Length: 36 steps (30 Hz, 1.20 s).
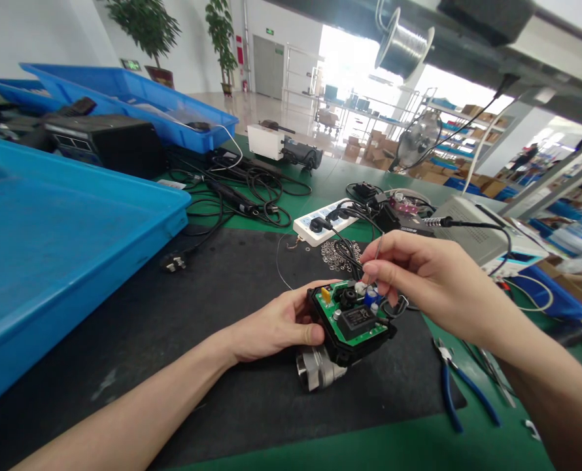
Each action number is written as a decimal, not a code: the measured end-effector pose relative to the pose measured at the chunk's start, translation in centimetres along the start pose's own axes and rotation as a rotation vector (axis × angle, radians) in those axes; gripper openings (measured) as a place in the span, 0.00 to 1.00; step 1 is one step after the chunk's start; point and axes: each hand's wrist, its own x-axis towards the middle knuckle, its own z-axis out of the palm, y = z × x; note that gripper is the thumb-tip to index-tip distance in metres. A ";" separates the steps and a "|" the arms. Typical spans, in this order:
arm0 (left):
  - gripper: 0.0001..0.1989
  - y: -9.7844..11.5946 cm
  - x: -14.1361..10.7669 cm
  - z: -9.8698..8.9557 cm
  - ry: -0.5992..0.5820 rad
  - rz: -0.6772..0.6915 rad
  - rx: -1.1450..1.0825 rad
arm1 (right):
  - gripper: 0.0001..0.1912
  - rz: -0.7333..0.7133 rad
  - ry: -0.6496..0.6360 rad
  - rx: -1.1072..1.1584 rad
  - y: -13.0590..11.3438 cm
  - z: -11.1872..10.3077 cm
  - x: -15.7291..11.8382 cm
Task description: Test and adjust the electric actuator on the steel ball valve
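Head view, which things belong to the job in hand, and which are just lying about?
Seemingly in the job: circuit board in black housing, held by the left hand; metal fitting below it; thin strand pinched by the right hand.

Apparently just lying about: blue-handled pliers; metal washers; unplugged black plug; large blue tray.

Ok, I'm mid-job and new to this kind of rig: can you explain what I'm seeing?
No machine here: these are a person's two bare hands, seen from a camera worn on their head, facing forward and down. The left hand grips the side of a black housing with a green circuit board inside. The right hand pinches a thin piece, too fine to identify. A metal fitting shows beneath the housing. A black mat lies on the green table; blue-handled pliers are at right, a white power strip beyond, a blue tray at left.
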 end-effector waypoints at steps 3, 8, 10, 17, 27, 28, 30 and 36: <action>0.44 -0.1 0.0 0.0 0.001 0.001 -0.011 | 0.09 0.029 -0.038 0.125 0.3 0.2 0.5; 0.43 0.0 0.0 0.0 -0.003 -0.003 0.001 | 0.10 0.056 -0.110 0.220 0.5 0.1 1.4; 0.42 0.1 0.0 0.1 -0.007 -0.001 0.001 | 0.12 0.062 -0.130 0.239 0.5 0.0 1.7; 0.41 0.3 0.0 0.3 0.008 -0.005 0.024 | 0.16 0.087 -0.147 0.319 1.2 0.1 1.9; 0.41 0.4 0.1 0.3 0.015 0.000 0.029 | 0.11 0.006 0.034 0.207 1.1 0.2 0.1; 0.41 0.4 0.1 0.3 0.014 -0.003 0.029 | 0.11 0.011 0.057 0.193 1.1 0.3 -0.2; 0.41 0.4 0.0 0.3 0.016 -0.010 0.032 | 0.12 0.019 0.091 0.183 1.1 0.4 -0.7; 0.40 0.3 0.1 0.1 0.028 -0.002 0.069 | 0.09 0.010 0.191 0.151 1.0 0.9 -2.5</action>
